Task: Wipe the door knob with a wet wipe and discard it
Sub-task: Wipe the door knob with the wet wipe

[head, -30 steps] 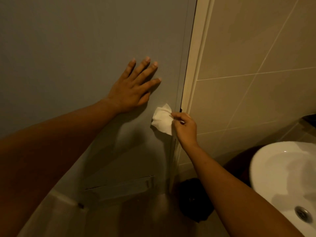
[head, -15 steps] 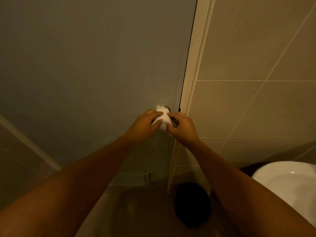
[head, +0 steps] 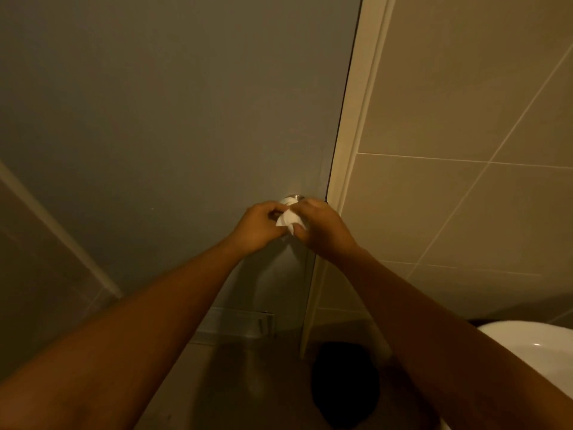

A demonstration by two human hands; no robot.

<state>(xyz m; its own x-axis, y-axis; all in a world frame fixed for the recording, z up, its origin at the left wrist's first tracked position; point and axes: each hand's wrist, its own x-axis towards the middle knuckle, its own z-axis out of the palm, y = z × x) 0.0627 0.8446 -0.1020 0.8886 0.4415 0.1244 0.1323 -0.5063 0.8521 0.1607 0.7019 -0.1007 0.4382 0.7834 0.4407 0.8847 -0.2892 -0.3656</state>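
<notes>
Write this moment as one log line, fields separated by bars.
step: wiping | left hand, right hand: both on white wet wipe | round metal door knob: mostly covered

White wipe (head: 286,219), grey door (head: 173,119), beige tiles (head: 465,212), white sink (head: 539,352)

We see a grey door (head: 173,119) filling most of the view, its pale frame (head: 356,125) running down the right edge. Beyond the frame the wall is laid with large beige tiles (head: 465,88). At the lower right the rim of a white sink (head: 533,352) shows. On the floor near the foot of the frame sits a dark round shape (head: 344,386), perhaps a bin.
</notes>
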